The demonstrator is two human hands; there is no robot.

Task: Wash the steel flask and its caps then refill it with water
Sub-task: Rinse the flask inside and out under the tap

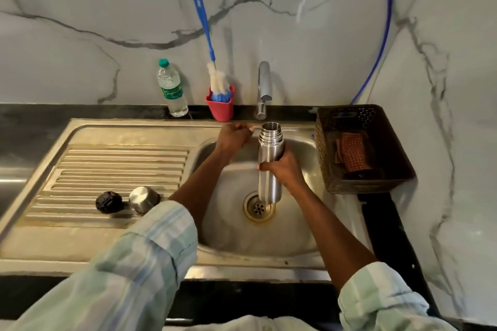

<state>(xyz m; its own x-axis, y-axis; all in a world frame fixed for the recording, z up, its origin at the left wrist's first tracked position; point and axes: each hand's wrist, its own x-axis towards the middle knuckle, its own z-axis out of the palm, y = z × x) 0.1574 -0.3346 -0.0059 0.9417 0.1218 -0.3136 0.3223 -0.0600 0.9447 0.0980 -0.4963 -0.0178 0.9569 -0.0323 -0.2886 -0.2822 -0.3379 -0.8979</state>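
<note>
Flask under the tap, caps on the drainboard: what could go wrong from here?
1. Only the right hand grips the steel flask, mid-body; wet steel could slip into the sink.
2. Its mouth sits offset from the tap, so water may miss it.
3. The steel cap lies tilted on the ribbed drainboard and might roll.

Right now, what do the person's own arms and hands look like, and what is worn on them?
Both hands, left hand and right hand, are bare: no gloves, and no rings or watch that I can see. The forearms are uncovered. Each arm wears a light shirt sleeve with pale green and blue checks, rolled up to about the elbow.
</note>
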